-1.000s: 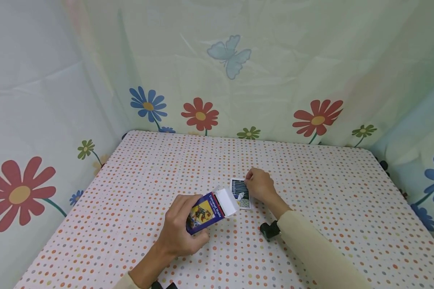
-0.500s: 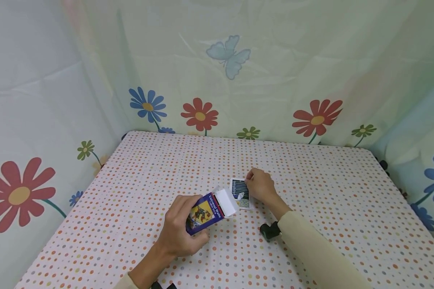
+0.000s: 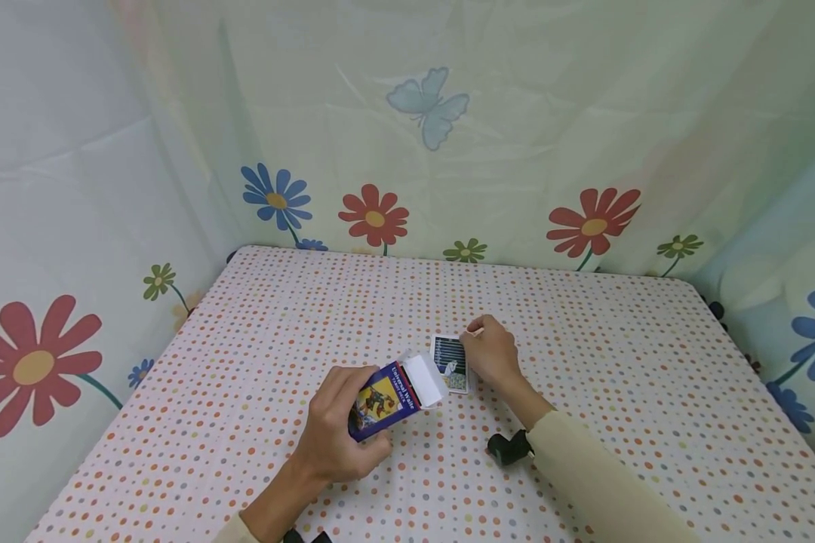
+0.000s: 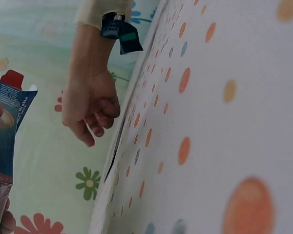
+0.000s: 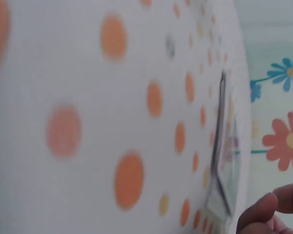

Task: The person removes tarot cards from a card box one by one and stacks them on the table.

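My left hand (image 3: 339,434) grips a purple tarot deck box (image 3: 383,400), held tilted above the table. Its white flap (image 3: 425,379) stands open toward the right, and the box (image 4: 5,126) also shows at the left wrist view's edge. Face up beside the flap lies a tarot card (image 3: 450,362) with a dark, striped picture; whether others lie under it is unclear. My right hand (image 3: 494,353) has its curled fingers at the card's upper right corner, seemingly pinching it. In the right wrist view the card (image 5: 219,195) appears bent up near the fingertips (image 5: 263,209).
A dotted cloth covers the table (image 3: 299,317). Curtains printed with flowers (image 3: 375,219) hang behind the table and at both sides. A dark wrist device (image 3: 509,448) hangs by the right sleeve (image 3: 598,475).
The right hand's fingers have shifted slightly, and a pale sliver now shows between them. The left hand and the box stay in place.
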Demonstrator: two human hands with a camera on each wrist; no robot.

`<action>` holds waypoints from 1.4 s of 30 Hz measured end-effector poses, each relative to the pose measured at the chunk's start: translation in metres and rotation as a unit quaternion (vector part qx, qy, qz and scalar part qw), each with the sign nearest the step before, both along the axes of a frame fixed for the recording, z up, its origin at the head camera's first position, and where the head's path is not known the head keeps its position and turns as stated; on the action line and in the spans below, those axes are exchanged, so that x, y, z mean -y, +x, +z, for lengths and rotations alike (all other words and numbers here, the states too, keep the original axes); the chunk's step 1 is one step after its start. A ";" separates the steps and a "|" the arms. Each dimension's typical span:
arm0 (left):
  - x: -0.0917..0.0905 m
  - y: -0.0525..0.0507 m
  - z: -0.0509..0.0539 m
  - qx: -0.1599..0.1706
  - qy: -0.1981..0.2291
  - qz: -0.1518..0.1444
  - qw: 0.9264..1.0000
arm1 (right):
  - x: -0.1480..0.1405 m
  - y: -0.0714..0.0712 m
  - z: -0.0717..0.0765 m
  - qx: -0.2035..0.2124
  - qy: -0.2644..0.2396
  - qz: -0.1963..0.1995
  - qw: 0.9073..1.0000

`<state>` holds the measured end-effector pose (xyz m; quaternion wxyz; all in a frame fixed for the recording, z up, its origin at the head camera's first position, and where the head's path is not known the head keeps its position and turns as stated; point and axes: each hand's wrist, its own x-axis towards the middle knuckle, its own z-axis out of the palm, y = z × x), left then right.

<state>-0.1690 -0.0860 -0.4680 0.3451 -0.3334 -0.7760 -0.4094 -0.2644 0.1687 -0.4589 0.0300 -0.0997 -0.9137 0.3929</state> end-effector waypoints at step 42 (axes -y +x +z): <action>-0.001 0.001 0.001 -0.006 -0.002 -0.005 1.000 | 0.049 0.107 0.040 -0.156 -0.229 -0.017 0.961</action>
